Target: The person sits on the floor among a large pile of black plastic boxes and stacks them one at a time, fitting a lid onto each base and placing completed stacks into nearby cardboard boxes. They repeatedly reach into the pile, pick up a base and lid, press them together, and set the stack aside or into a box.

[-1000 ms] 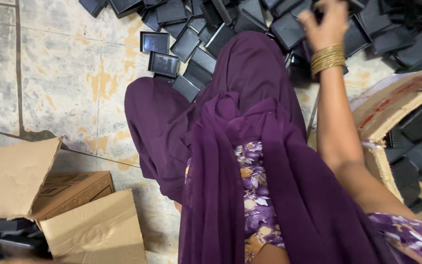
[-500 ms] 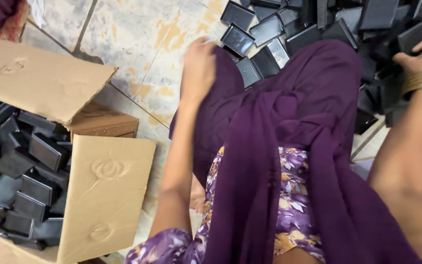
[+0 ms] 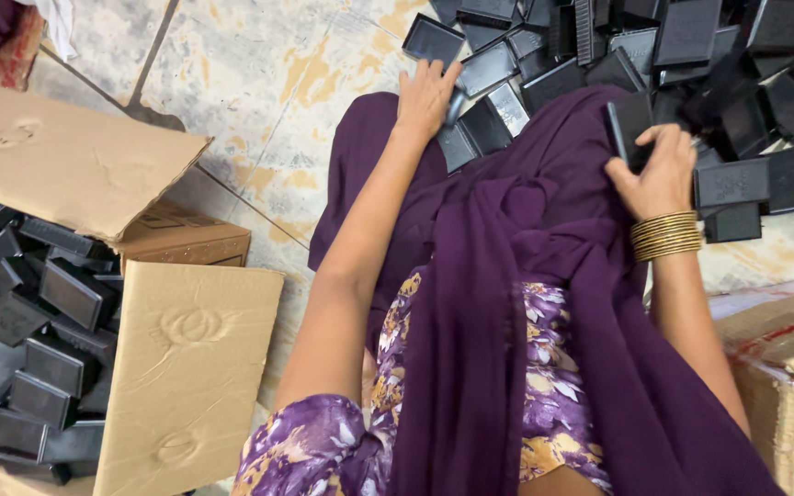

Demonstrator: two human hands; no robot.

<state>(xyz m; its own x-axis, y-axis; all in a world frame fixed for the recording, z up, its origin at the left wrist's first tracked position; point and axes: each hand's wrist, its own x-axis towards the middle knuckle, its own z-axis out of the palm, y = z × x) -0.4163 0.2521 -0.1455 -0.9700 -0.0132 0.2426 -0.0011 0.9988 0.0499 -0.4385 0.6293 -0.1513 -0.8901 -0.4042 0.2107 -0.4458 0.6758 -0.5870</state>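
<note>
i see an open cardboard box (image 3: 186, 367) on the person's left, part-filled with black plastic trays (image 3: 39, 340), and a heap of the same black trays (image 3: 746, 83) spread over the tiled floor (image 3: 250, 83) ahead of the purple-draped knees. they look light, stiff and thin-walled, probably a bit slick, so i'd judge the raised rim the best place to pinch. the left hand (image 3: 425, 96) reaches forward, fingers curled onto a tray (image 3: 457, 106) at the heap's near edge, while the right hand (image 3: 659, 170), wrist bangled, is clamped on one black tray (image 3: 631, 124) held upright above the lap.
</note>
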